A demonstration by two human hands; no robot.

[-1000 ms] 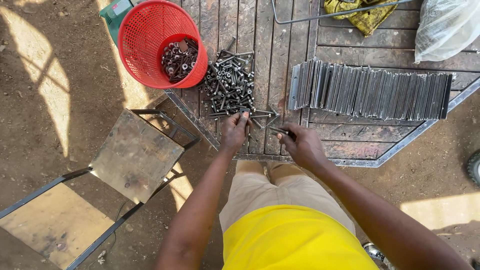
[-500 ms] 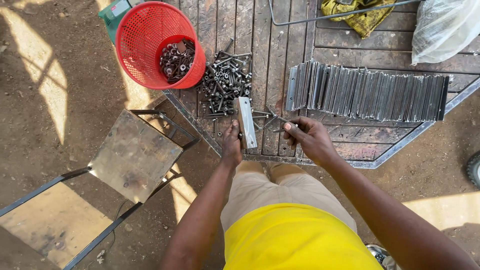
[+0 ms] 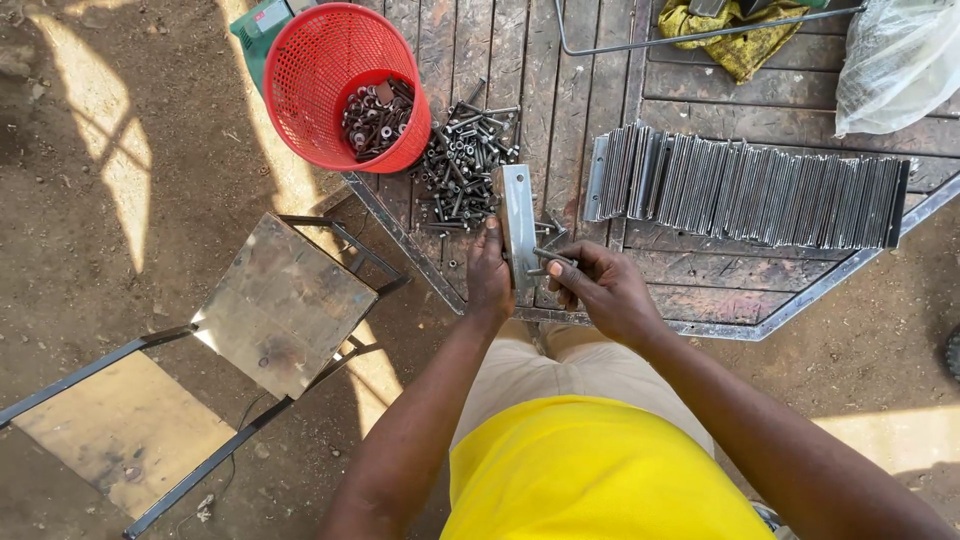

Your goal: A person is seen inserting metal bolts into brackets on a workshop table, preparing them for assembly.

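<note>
My left hand grips the near end of a flat grey metal bracket, held upright over the wooden platform. My right hand pinches a bolt against the bracket's side. A loose pile of bolts lies just beyond the bracket. To the right stands a long row of similar metal brackets packed on edge.
A red mesh basket holding nuts and washers sits at the platform's far left, with a green box behind it. A metal-topped stool frame stands on the dirt at my left. A yellow cloth and a clear plastic bag lie far right.
My left hand has picked a bracket up off the platform and raised it. My right hand has brought a bolt to the bracket's side.
</note>
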